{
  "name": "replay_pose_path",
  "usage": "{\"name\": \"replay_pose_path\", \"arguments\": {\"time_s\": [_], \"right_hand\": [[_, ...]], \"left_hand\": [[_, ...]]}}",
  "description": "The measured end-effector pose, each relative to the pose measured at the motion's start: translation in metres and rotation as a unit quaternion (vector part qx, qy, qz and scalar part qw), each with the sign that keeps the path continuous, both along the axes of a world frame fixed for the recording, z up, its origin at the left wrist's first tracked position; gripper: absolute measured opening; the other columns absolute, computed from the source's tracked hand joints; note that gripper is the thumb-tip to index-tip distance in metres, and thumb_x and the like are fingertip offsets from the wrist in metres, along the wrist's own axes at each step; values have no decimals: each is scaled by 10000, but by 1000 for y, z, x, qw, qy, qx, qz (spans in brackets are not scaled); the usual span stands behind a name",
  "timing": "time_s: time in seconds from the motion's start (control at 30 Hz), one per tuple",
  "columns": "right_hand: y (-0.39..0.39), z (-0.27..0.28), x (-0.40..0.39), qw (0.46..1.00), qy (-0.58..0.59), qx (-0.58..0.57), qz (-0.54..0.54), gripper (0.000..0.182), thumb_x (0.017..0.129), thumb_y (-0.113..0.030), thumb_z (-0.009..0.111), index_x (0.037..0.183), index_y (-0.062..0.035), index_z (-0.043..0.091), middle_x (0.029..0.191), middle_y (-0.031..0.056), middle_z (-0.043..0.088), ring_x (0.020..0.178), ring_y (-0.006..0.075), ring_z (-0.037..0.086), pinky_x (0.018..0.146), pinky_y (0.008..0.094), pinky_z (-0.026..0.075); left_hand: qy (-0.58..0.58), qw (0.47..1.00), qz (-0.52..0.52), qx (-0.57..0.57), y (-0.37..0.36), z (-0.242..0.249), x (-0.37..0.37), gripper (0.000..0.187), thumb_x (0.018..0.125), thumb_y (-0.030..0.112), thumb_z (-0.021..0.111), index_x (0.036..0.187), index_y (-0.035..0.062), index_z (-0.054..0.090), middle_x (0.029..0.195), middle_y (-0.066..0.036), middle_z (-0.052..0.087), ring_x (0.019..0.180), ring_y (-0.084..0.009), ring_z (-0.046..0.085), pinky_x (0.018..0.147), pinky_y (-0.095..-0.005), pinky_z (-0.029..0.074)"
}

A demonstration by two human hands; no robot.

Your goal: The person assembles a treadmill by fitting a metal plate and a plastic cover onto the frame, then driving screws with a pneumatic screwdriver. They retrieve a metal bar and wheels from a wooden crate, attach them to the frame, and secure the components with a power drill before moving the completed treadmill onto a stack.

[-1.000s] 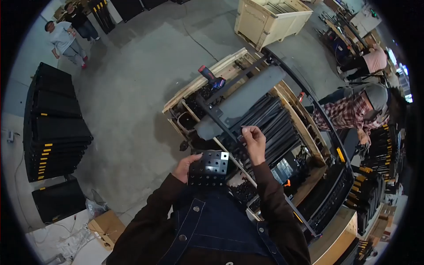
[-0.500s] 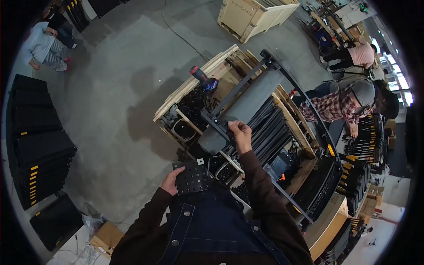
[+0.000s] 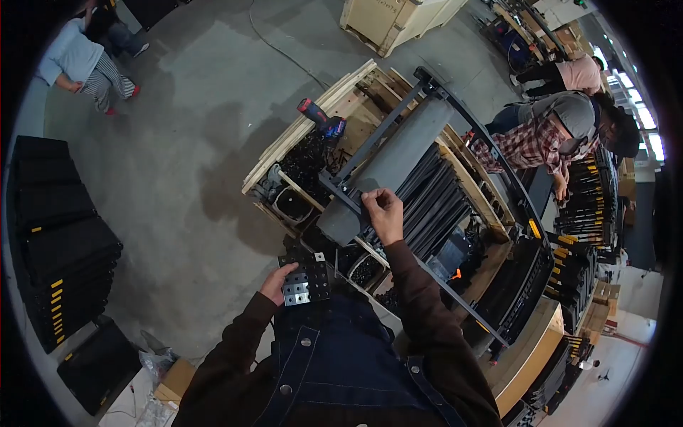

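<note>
In the head view, my left hand (image 3: 276,285) grips the left edge of a dark metal plate (image 3: 307,285) dotted with holes, thumb on top. My right hand (image 3: 385,217) is closed in a pinch at the near left corner of a black metal frame (image 3: 377,142); whatever its fingertips hold is hidden. Under the frame's left bar lies a thick grey roll (image 3: 409,146). A red and blue cordless drill (image 3: 324,119) rests on the crate's left part, beyond my right hand. Small dark parts fill the bins (image 3: 366,270) below that hand.
The frame rests across an open wooden crate (image 3: 309,135) holding dark rods (image 3: 437,192). A person in a plaid shirt (image 3: 530,146) works beyond it on the right. Stacked black panels (image 3: 60,235) stand at left. A wooden box (image 3: 398,21) stands at the back.
My left hand has tilted the plate slightly, and its surface now catches light. My right hand stays at the frame corner. The whole view has shifted slightly.
</note>
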State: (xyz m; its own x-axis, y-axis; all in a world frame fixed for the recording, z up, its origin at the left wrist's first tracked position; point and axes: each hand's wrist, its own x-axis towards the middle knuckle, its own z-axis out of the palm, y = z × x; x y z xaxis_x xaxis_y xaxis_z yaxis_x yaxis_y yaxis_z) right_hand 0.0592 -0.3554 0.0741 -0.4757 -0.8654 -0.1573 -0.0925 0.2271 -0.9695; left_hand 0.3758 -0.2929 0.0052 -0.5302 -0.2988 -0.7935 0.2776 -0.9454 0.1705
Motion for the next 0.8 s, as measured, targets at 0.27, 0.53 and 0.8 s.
{"name": "replay_pose_path", "arguments": {"time_s": [0.27, 0.53, 0.8], "right_hand": [[-6, 20, 11, 998, 43, 15, -33, 395, 854, -117, 771, 1153, 32, 560, 831, 103, 698, 762, 135, 651, 706, 292, 520], [11, 11, 6, 996, -7, -33, -80, 215, 980, -153, 624, 1102, 22, 604, 901, 108, 682, 787, 146, 640, 728, 284, 513], [118, 35, -7, 889, 456, 40, 20, 232, 858, -138, 727, 1065, -58, 660, 902, 102, 650, 829, 276, 632, 753, 375, 479]], "left_hand": [[6, 999, -16, 33, 4, -18, -6, 253, 973, 194, 590, 1154, 25, 641, 1050, -90, 720, 918, -210, 709, 846, -366, 578], [-44, 995, -85, -26, -4, -36, -28, 194, 895, 58, 635, 1076, -12, 646, 984, -99, 708, 874, -220, 706, 789, -373, 588], [-135, 960, -159, -189, -43, -85, -55, 233, 833, 67, 741, 1052, 22, 675, 942, -66, 708, 803, -168, 680, 727, -330, 556]]}}
